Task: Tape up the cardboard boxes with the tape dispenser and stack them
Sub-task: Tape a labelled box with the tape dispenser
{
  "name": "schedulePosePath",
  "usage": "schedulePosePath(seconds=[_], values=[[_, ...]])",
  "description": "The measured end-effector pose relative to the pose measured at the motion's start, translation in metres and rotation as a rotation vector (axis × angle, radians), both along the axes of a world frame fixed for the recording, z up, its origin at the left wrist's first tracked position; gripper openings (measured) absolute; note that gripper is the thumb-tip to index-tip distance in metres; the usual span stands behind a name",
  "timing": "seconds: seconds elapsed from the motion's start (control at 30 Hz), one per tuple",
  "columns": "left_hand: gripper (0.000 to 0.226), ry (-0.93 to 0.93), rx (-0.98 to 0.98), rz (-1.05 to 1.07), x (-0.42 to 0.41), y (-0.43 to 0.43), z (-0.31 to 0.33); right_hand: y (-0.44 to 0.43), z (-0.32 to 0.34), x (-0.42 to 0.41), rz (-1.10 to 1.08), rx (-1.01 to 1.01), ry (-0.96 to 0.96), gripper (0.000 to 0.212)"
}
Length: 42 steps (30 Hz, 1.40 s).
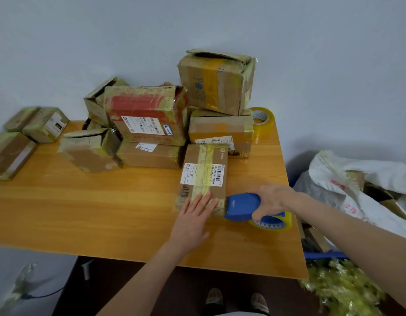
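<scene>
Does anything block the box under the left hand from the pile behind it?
Nothing visible: the flat brown cardboard box lies directly before the pile of taped cardboard boxes, with no object between them.

Ten boxes (203, 176) in plain sight on one worktop (83, 201): three at the left end, four in the middle heap, two stacked at the right, one out front. Perhaps an eleventh, mostly hidden in the heap. Two tape rolls (262, 124), one loose, one in the single dispenser (240, 206). One left hand (193, 215), one right hand (272, 201). One sack (357, 185). Two shoes (214, 297).
</scene>
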<state>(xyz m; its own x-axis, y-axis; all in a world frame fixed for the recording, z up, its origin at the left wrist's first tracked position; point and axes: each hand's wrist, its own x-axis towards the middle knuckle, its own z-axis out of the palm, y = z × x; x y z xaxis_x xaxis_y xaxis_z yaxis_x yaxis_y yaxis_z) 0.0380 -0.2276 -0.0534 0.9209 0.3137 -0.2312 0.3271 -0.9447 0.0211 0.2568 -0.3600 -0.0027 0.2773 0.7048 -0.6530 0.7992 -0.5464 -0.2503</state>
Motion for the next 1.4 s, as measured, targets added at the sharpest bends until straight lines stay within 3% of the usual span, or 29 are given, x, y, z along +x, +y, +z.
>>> schedulePosePath(seconds=[0.1, 0.27, 0.5, 0.6, 0.73, 0.8, 0.87, 1.0, 1.1, 1.17, 1.3, 1.4], values=[[0.092, -0.004, 0.003, -0.006, -0.001, 0.000, 0.001, 0.006, 0.006, -0.002, -0.014, 0.005, 0.000, 0.044], [0.092, 0.011, 0.005, -0.012, -0.002, 0.000, 0.002, -0.005, 0.006, 0.000, -0.038, -0.044, -0.160, 0.046], [0.087, -0.009, -0.016, 0.028, 0.007, -0.011, 0.002, -0.006, -0.017, 0.011, -0.911, 0.489, 0.388, 0.046], [0.088, 0.003, -0.025, 0.022, 0.007, -0.010, 0.002, 0.001, -0.040, 0.008, -1.216, 0.512, 0.586, 0.050], [0.087, -0.005, -0.058, 0.016, 0.004, -0.006, -0.001, 0.003, -0.053, 0.004, -1.374, 0.458, 0.714, 0.044], [0.083, -0.020, -0.074, 0.020, 0.004, -0.005, -0.001, 0.006, -0.058, 0.004, -1.401, 0.465, 0.746, 0.047], [0.077, -0.042, -0.103, 0.033, 0.004, -0.003, 0.001, 0.007, -0.060, 0.004, -1.362, 0.439, 0.652, 0.058], [0.063, -0.245, -0.273, 0.175, 0.001, 0.008, 0.004, 0.007, -0.040, 0.000, -0.926, 0.359, 0.237, 0.064], [0.060, -0.442, -0.305, 0.396, -0.010, 0.025, 0.006, 0.009, -0.016, -0.016, -0.737, 0.458, -0.022, 0.062], [0.061, -0.437, -0.309, 0.510, -0.014, 0.033, 0.002, 0.015, -0.010, -0.044, -0.681, 0.528, 0.025, 0.058], [0.061, -0.383, -0.437, 0.638, 0.000, 0.037, -0.006, 0.039, -0.020, -0.111, -0.604, 0.427, 0.190, 0.070], [0.062, -0.356, -0.474, 0.707, 0.008, 0.037, -0.010, 0.055, -0.030, -0.126, -0.684, 0.385, 0.089, 0.076]])
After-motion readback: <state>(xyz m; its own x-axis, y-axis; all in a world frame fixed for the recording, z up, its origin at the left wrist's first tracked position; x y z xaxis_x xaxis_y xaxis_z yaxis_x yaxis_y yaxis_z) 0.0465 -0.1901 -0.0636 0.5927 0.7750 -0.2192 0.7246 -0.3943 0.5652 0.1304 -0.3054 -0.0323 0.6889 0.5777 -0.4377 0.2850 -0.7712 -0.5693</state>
